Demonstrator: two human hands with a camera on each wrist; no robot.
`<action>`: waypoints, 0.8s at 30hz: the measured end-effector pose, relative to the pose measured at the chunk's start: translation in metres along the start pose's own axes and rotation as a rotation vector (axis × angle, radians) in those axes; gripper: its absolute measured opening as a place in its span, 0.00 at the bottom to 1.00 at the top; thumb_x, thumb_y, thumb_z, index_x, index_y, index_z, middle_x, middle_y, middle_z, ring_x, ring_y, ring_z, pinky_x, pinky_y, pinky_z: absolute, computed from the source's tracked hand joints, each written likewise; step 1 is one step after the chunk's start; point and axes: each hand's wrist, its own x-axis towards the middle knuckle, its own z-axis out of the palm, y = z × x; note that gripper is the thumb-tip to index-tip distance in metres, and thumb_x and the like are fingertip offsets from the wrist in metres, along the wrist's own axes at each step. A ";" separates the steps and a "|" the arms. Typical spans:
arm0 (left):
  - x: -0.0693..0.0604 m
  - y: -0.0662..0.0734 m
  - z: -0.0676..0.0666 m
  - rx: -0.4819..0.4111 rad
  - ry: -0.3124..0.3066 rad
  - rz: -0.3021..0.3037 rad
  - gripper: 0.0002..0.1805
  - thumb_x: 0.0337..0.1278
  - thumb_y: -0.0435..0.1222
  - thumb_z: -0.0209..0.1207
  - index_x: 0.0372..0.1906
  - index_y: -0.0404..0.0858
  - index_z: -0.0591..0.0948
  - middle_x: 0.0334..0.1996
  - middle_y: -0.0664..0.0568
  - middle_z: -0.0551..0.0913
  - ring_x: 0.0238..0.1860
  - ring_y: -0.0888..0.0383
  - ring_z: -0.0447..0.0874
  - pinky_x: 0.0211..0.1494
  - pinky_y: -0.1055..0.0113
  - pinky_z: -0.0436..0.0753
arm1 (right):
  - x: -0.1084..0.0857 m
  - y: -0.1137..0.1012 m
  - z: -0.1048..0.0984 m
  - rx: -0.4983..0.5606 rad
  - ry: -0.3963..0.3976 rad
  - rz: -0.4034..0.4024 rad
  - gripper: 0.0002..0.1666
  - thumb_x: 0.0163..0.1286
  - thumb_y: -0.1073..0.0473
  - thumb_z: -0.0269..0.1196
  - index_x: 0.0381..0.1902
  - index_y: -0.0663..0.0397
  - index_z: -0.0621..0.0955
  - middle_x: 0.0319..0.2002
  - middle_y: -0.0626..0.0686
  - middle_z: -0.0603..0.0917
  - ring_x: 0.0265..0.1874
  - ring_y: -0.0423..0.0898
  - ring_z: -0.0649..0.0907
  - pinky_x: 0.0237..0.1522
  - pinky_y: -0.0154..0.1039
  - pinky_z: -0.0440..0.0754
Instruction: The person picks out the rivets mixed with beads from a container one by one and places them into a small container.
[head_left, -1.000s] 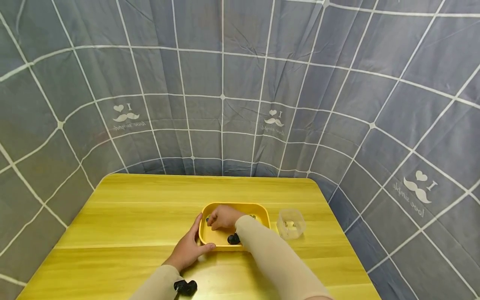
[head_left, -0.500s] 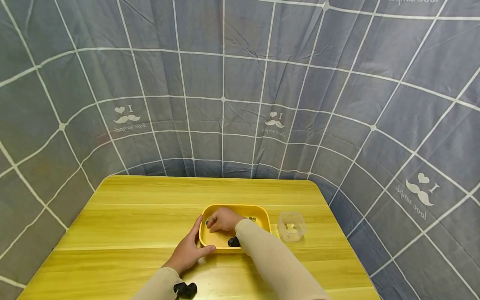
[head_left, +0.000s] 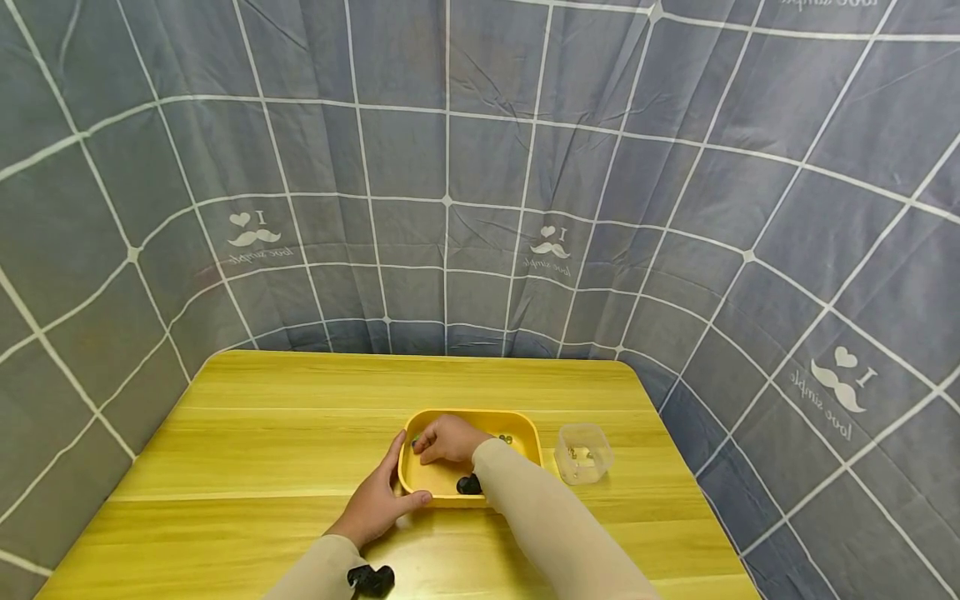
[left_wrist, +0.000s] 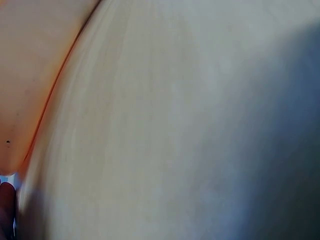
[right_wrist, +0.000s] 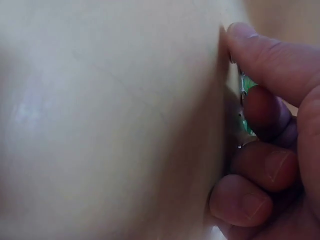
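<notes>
In the head view a yellow tray (head_left: pixel 467 502) stands on the table. My left hand (head_left: pixel 378 500) holds its near left corner, thumb on the front rim and fingers along the left side. In the left wrist view the tray's wall (left_wrist: pixel 37 90) fills the upper left. My right hand (head_left: pixel 447 439) reaches into the tray's left end with fingers curled. In the right wrist view my right hand (right_wrist: pixel 280 120) has thumb and fingers around green-streaked glass marbles (right_wrist: pixel 248 82), partly hidden by the fingertips. Several more marbles (head_left: pixel 506 439) lie at the tray's far right.
Right of the tray stands a clear plastic container (head_left: pixel 583 454) with a few small marbles at its bottom. The yellow wood-grain table (head_left: pixel 300 425) is bordered by a hanging grey checked curtain (head_left: pixel 480 233). Black wrist cameras (head_left: pixel 371 581) are strapped to both sleeves.
The head view has tilted slightly. My right fingers have shifted a little around the marbles at the tray's left end. My left hand stays on the tray's corner.
</notes>
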 end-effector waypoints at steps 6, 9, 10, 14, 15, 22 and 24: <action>0.001 -0.001 0.000 -0.006 -0.003 -0.001 0.64 0.56 0.56 0.75 0.87 0.59 0.45 0.83 0.42 0.61 0.78 0.41 0.69 0.73 0.43 0.76 | -0.002 -0.003 -0.001 0.007 -0.006 0.012 0.08 0.67 0.61 0.75 0.43 0.48 0.94 0.38 0.42 0.93 0.32 0.31 0.79 0.41 0.26 0.79; 0.002 -0.001 -0.001 -0.001 -0.001 0.003 0.63 0.56 0.57 0.75 0.87 0.61 0.45 0.82 0.42 0.62 0.78 0.41 0.70 0.73 0.44 0.76 | -0.001 -0.001 -0.002 0.020 0.002 0.009 0.08 0.66 0.61 0.76 0.43 0.49 0.94 0.37 0.42 0.93 0.31 0.32 0.79 0.40 0.27 0.79; 0.002 -0.001 -0.001 0.000 -0.001 0.004 0.63 0.55 0.57 0.75 0.87 0.61 0.45 0.82 0.43 0.62 0.78 0.42 0.70 0.74 0.44 0.75 | -0.001 0.001 -0.002 0.020 0.008 0.007 0.08 0.65 0.60 0.76 0.42 0.48 0.94 0.36 0.41 0.93 0.31 0.32 0.79 0.40 0.27 0.79; 0.000 -0.003 -0.001 0.000 -0.004 0.007 0.64 0.55 0.58 0.75 0.87 0.62 0.45 0.83 0.43 0.62 0.78 0.42 0.69 0.75 0.44 0.74 | 0.003 0.006 0.001 0.022 0.047 0.007 0.08 0.63 0.59 0.78 0.40 0.47 0.93 0.31 0.38 0.90 0.28 0.33 0.77 0.35 0.28 0.77; 0.000 -0.003 -0.002 -0.002 -0.005 0.006 0.64 0.55 0.58 0.75 0.87 0.61 0.45 0.83 0.43 0.62 0.79 0.42 0.68 0.75 0.44 0.74 | 0.003 0.007 0.001 0.022 0.053 0.009 0.08 0.63 0.59 0.78 0.40 0.47 0.93 0.30 0.38 0.89 0.28 0.34 0.77 0.34 0.28 0.76; -0.002 -0.004 -0.003 0.005 -0.008 0.005 0.63 0.55 0.58 0.75 0.87 0.62 0.45 0.83 0.42 0.62 0.78 0.41 0.70 0.74 0.43 0.76 | 0.001 0.004 0.004 -0.063 0.051 0.019 0.11 0.63 0.58 0.78 0.45 0.46 0.94 0.29 0.36 0.88 0.26 0.35 0.75 0.31 0.28 0.75; -0.001 -0.005 -0.003 0.010 -0.006 0.006 0.63 0.55 0.58 0.75 0.87 0.62 0.45 0.82 0.42 0.62 0.78 0.41 0.70 0.74 0.43 0.75 | 0.000 0.003 0.004 -0.079 0.044 0.018 0.11 0.64 0.57 0.77 0.45 0.46 0.94 0.30 0.36 0.89 0.26 0.35 0.75 0.32 0.28 0.75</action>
